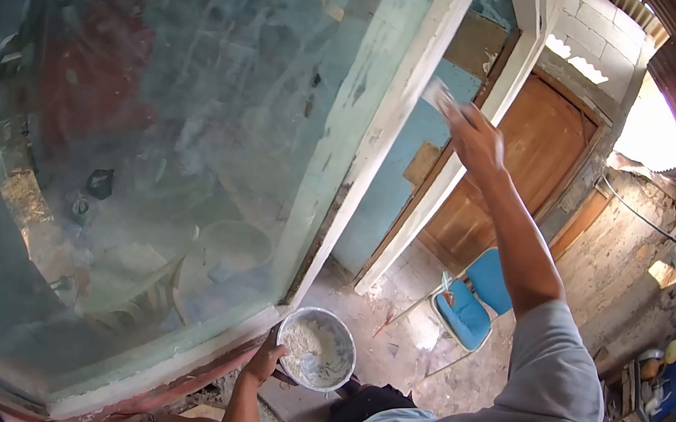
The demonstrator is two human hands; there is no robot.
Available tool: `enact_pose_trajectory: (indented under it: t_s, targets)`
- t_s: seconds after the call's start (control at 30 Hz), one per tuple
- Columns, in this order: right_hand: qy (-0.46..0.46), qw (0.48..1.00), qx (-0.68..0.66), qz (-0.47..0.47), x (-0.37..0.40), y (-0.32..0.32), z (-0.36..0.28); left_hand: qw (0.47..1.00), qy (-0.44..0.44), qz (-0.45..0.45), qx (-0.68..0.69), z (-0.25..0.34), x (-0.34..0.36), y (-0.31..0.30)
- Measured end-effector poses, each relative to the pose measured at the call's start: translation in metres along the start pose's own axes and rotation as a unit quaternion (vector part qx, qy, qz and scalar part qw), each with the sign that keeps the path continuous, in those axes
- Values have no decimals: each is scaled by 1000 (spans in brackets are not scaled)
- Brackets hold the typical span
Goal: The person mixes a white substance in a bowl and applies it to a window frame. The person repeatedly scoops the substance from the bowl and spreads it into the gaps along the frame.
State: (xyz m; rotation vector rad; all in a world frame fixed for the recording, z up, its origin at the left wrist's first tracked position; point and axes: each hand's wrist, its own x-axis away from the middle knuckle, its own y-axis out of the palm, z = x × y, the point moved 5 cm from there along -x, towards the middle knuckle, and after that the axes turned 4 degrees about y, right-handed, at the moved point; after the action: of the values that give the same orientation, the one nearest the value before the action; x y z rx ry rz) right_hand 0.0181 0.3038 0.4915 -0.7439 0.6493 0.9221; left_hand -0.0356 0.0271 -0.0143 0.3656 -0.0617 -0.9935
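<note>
Grey sleeve fills the lower right foreground. Right hand is raised, fingers closed around a putty knife, its blade against the white window frame. Left hand grips the rim of a bowl of white paste, held low beside the glass pane.

Blue chair: I see it on the ground, right of centre.
Wooden door: far, behind the chair.
Brick wall: far right.
</note>
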Motion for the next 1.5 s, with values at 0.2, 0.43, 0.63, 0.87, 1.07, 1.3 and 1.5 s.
enact_pose_trajectory:
  t_s: [0.2,0.43,0.63,0.87,1.07,1.3,1.5]
  targets:
    - [59,990,56,-111,-39,-67,-57,999,27,14,11,17,3,5]
    - [80,947,178,-255,-81,-81,-77,1000,16,-7,-4,17,-1,7]
    - [51,939,207,-271,-99,-84,-83,1000,17,7,-19,4,-3,0]
    - [-10,904,178,-389,-83,-76,-110,1000,13,-9,5,11,-2,2]
    - [38,923,245,-293,-114,-83,-87,1000,21,-8,-22,15,-3,2]
    - [17,888,205,-412,-84,-72,-109,999,15,-16,-33,17,-2,1]
    - [77,914,220,-334,-113,-84,-86,999,16,-17,-39,6,-5,-1]
